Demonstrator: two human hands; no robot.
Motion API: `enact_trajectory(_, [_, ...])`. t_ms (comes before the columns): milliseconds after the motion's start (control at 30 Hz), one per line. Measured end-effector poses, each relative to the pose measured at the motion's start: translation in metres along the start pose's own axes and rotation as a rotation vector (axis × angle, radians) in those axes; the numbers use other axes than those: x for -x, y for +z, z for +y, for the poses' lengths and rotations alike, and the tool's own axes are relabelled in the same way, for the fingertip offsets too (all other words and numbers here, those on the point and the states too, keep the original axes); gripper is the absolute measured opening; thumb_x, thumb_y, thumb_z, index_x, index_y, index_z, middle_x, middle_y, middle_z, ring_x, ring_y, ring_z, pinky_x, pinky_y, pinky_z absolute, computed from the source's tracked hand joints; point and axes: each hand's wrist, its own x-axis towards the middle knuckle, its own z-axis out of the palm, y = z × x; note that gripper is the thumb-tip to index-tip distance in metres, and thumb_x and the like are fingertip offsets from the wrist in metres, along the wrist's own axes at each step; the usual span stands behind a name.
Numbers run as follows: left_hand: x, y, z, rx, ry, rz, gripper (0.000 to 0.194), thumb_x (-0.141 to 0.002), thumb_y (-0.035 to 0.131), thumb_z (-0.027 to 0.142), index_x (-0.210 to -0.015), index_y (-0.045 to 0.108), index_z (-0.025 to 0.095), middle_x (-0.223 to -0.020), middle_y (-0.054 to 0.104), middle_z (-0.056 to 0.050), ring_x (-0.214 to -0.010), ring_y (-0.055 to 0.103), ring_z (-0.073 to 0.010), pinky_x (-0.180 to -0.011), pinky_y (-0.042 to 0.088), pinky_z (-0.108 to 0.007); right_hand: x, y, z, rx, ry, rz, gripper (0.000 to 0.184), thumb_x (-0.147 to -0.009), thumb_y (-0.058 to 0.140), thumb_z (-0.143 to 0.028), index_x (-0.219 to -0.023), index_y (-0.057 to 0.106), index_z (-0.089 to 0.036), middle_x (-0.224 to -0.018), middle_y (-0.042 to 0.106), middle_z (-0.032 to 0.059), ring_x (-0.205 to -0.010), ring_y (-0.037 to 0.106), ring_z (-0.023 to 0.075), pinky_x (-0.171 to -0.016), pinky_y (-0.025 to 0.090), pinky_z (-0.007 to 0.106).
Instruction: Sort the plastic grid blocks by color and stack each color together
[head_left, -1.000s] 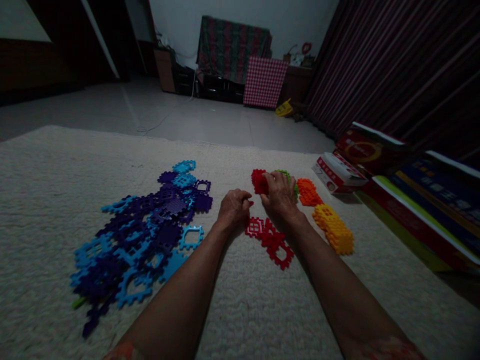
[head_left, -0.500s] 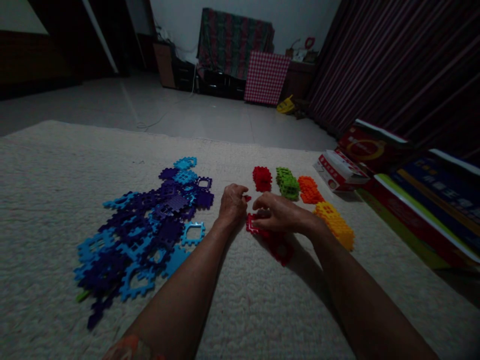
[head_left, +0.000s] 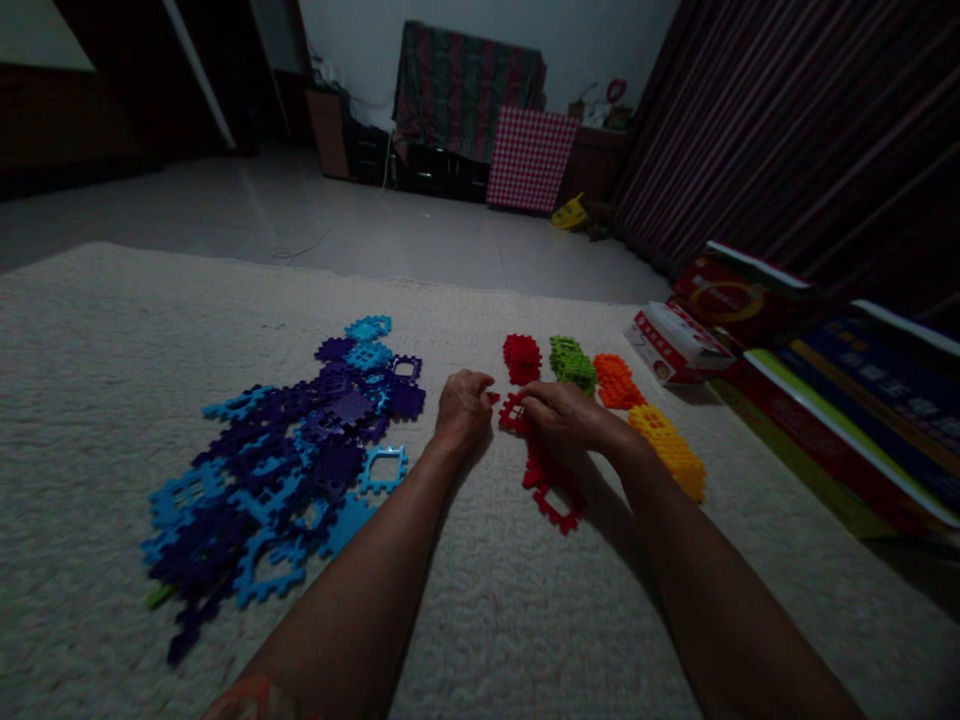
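Note:
My left hand (head_left: 463, 408) is closed on a red toothed tile (head_left: 493, 398); only a small corner of it shows past the fingers. Just to its right, my right hand (head_left: 564, 415) pinches a red window-patterned tile (head_left: 513, 412) by its right side. Beneath the right hand lie more red tiles (head_left: 556, 508), loose on the mat, one with a large open centre. Beyond the hands stands a stack of red toothed tiles (head_left: 523, 358).
Right of the red stack are green tiles (head_left: 572, 364), orange tiles (head_left: 617, 381) and a yellow stack (head_left: 667, 450). A wide heap of purple and blue tiles (head_left: 337, 460) covers the left of the mat (head_left: 480, 620). Boxes (head_left: 679, 345) line the right edge.
My right hand has closed on a red window tile and lifted it a little, away from the loose red tiles. The left hand has stayed almost in place.

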Motion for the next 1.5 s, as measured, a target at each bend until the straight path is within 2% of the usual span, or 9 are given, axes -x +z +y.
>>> enact_trajectory(133, [-0.001, 0.000, 0.000, 0.013, -0.003, 0.002, 0.034, -0.080, 0.054, 0.002, -0.098, 0.077, 0.018, -0.094, 0.072, -0.008, -0.096, 0.067, -0.0207, -0.095, 0.052, -0.036, -0.002, 0.014, 0.015, 0.027, 0.081, 0.093, 0.019, -0.093, 0.053, -0.027, -0.104, 0.066, -0.017, -0.099, 0.068, 0.0088, -0.087, 0.059, 0.0189, -0.078, 0.040, 0.029])
enact_trajectory(233, [-0.001, -0.001, 0.001, 0.016, -0.006, -0.009, 0.032, -0.081, 0.054, 0.003, -0.098, 0.078, 0.017, -0.093, 0.072, -0.009, -0.096, 0.067, -0.0212, -0.094, 0.052, -0.036, 0.001, 0.019, 0.013, 0.039, 0.066, 0.120, 0.036, -0.085, 0.067, -0.032, -0.117, 0.062, -0.017, -0.112, 0.064, 0.0115, -0.099, 0.059, 0.0217, -0.084, 0.042, 0.030])
enact_trajectory(400, [0.000, -0.002, 0.001, -0.011, -0.001, -0.015, 0.031, -0.083, 0.054, 0.005, -0.099, 0.078, 0.017, -0.095, 0.072, -0.009, -0.098, 0.068, -0.0214, -0.094, 0.052, -0.035, 0.002, 0.019, 0.001, 0.131, 0.105, 0.079, 0.025, -0.081, 0.068, -0.031, -0.102, 0.064, -0.018, -0.103, 0.062, 0.0098, -0.091, 0.058, 0.0220, -0.078, 0.042, 0.031])
enact_trajectory(500, [0.001, -0.002, 0.001, -0.003, 0.005, -0.005, 0.030, -0.083, 0.054, 0.007, -0.100, 0.077, 0.017, -0.096, 0.072, -0.009, -0.098, 0.067, -0.0217, -0.093, 0.052, -0.035, -0.001, 0.020, 0.002, 0.105, 0.059, 0.109, 0.030, -0.081, 0.067, -0.029, -0.109, 0.062, -0.018, -0.106, 0.062, 0.0096, -0.094, 0.058, 0.0227, -0.081, 0.043, 0.032])
enact_trajectory(700, [0.002, -0.003, 0.003, -0.011, 0.005, -0.006, 0.031, -0.083, 0.053, 0.007, -0.100, 0.077, 0.017, -0.096, 0.073, -0.009, -0.096, 0.065, -0.0213, -0.092, 0.052, -0.034, -0.011, 0.024, 0.008, 0.148, 0.002, 0.544, 0.057, -0.082, 0.062, -0.016, -0.138, 0.048, -0.015, -0.132, 0.055, 0.0168, -0.121, 0.048, 0.0317, -0.103, 0.037, 0.044])
enact_trajectory(767, [0.002, -0.003, 0.004, -0.015, 0.003, -0.011, 0.031, -0.083, 0.054, 0.008, -0.100, 0.078, 0.017, -0.096, 0.073, -0.009, -0.097, 0.065, -0.0209, -0.093, 0.051, -0.034, -0.014, 0.027, 0.010, 0.186, -0.006, 0.616, 0.061, -0.082, 0.060, -0.013, -0.140, 0.045, -0.015, -0.136, 0.053, 0.0176, -0.125, 0.045, 0.0332, -0.106, 0.034, 0.047])
enact_trajectory(967, [0.001, -0.004, 0.004, -0.016, -0.001, -0.030, 0.030, -0.083, 0.054, 0.008, -0.101, 0.077, 0.017, -0.098, 0.073, -0.009, -0.098, 0.065, -0.0211, -0.094, 0.051, -0.034, -0.021, 0.037, 0.017, 0.249, -0.007, 0.579, 0.059, -0.084, 0.056, -0.013, -0.141, 0.045, -0.017, -0.138, 0.054, 0.0156, -0.129, 0.042, 0.0327, -0.111, 0.026, 0.051])
enact_trajectory(1300, [0.001, -0.003, 0.004, -0.035, 0.011, -0.028, 0.029, -0.084, 0.055, 0.009, -0.100, 0.077, 0.018, -0.095, 0.073, -0.009, -0.095, 0.065, -0.0210, -0.092, 0.052, -0.034, -0.024, 0.040, 0.023, 0.239, 0.001, 0.576, 0.056, -0.085, 0.051, -0.012, -0.140, 0.046, -0.019, -0.143, 0.052, 0.0151, -0.133, 0.041, 0.0318, -0.112, 0.025, 0.053])
enact_trajectory(1500, [0.001, -0.003, 0.003, -0.027, 0.004, -0.028, 0.029, -0.084, 0.055, 0.009, -0.101, 0.077, 0.018, -0.095, 0.072, -0.009, -0.096, 0.066, -0.0214, -0.093, 0.052, -0.035, -0.020, 0.037, 0.025, 0.192, -0.025, 0.647, 0.063, -0.081, 0.051, -0.008, -0.143, 0.045, -0.018, -0.148, 0.047, 0.0162, -0.138, 0.038, 0.0324, -0.112, 0.028, 0.054])
